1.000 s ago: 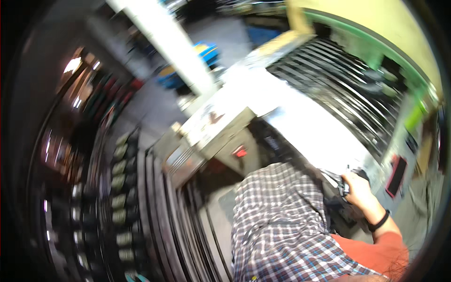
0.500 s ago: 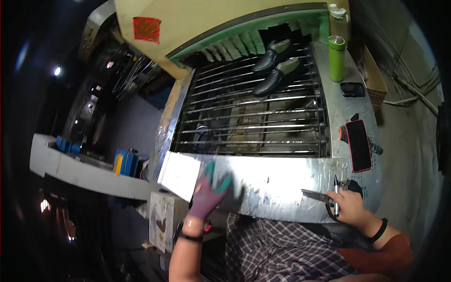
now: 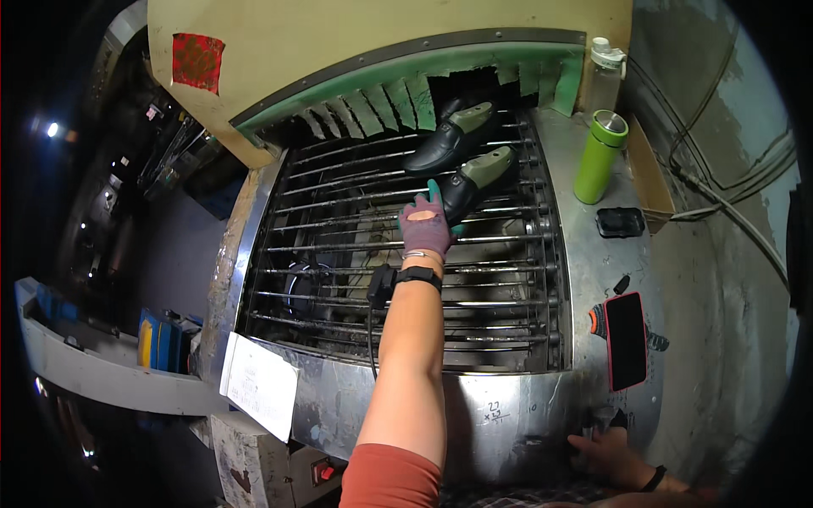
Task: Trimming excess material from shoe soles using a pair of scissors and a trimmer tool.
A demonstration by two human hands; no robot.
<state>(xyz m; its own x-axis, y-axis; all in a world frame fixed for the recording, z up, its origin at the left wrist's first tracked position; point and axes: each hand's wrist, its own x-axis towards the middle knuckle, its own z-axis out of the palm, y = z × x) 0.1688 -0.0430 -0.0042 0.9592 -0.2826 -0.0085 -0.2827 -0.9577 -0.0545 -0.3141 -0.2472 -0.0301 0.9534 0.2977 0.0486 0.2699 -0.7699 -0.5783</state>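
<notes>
Reaching up-frame across the metal roller rack (image 3: 339,254), the gloved left hand (image 3: 426,227) touches the nearer of 2 black shoes (image 3: 471,179), grip open; the right hand (image 3: 611,447), lower right, clasps a dark tool (image 3: 603,418).

Left glove (image 3: 425,225): purple, teal fingertips
Shoes (image 3: 449,140): black, olive-green lasts inside
Flask (image 3: 600,157): bright green
Phone case (image 3: 627,340): red rim
Hood curtain (image 3: 398,100): pale green
</notes>
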